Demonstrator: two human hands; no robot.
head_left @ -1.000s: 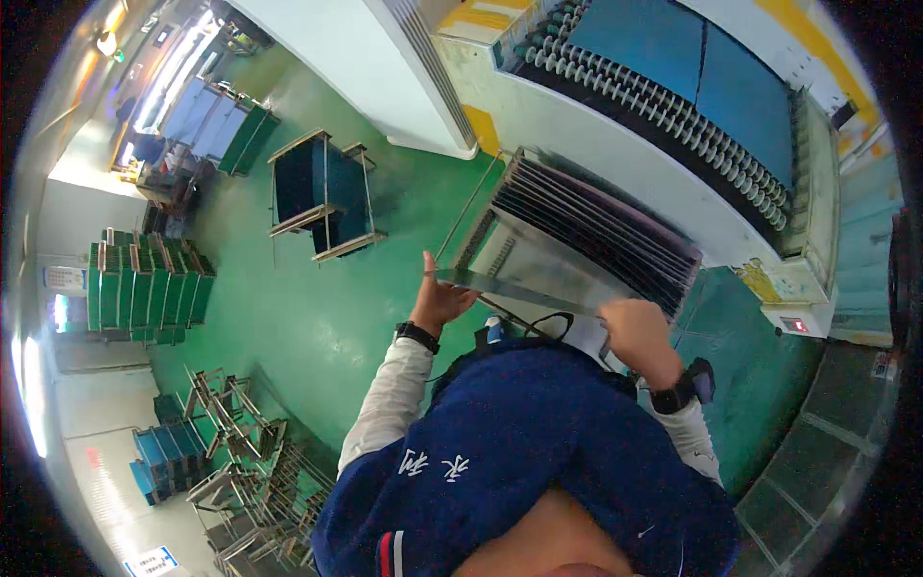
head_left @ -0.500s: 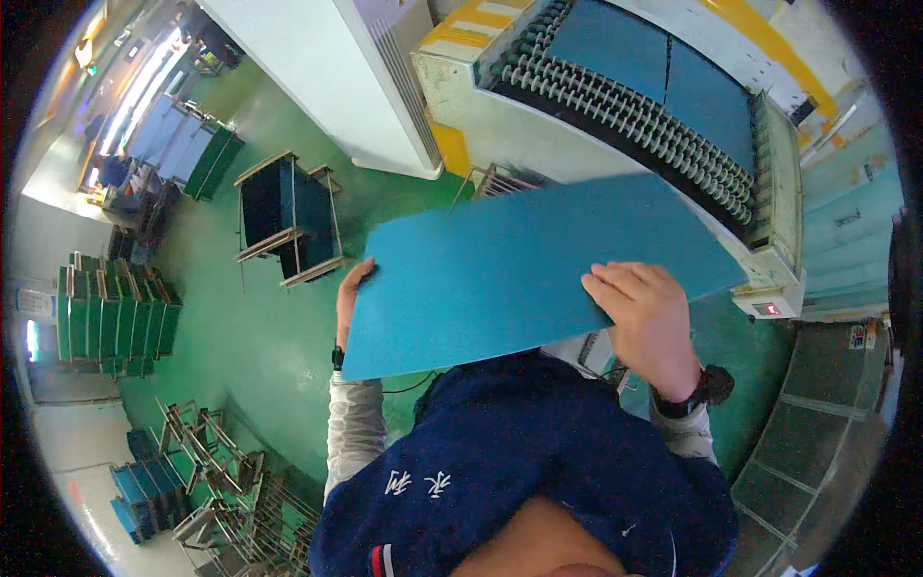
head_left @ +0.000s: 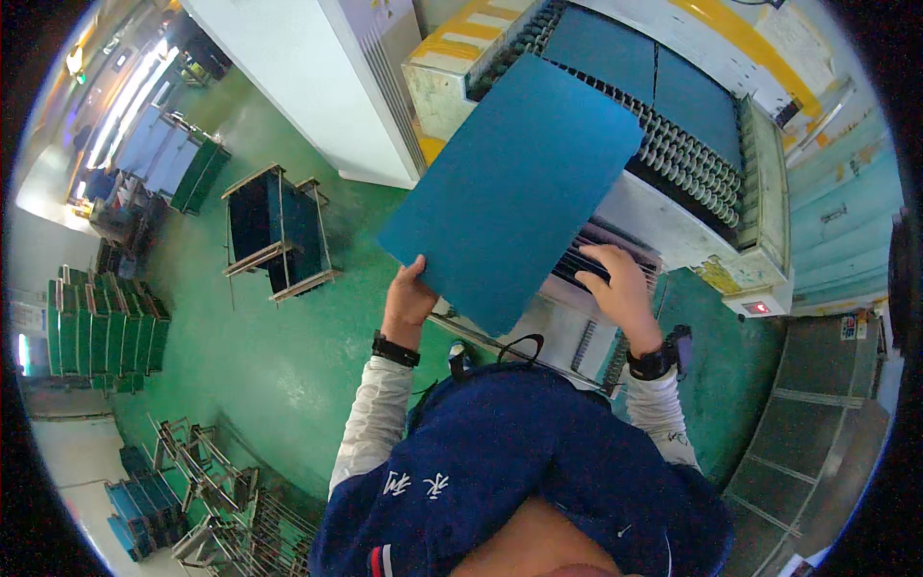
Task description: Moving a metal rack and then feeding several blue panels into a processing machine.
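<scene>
As blue sheet (head_left: 514, 192) slants, long axis up rightward

The blue panel (head_left: 524, 188) looks smooth and matt, the green floor (head_left: 260, 356) glossy, the navy top (head_left: 519, 413) cloth.

shiny green floor (head_left: 279, 375) | white left wall (head_left: 77, 447) | bright strip light (head_left: 130, 96) | turquoise sheeting (head_left: 841, 255) right

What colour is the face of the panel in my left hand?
The panel shows a plain blue face, best seen in the head view.
</scene>
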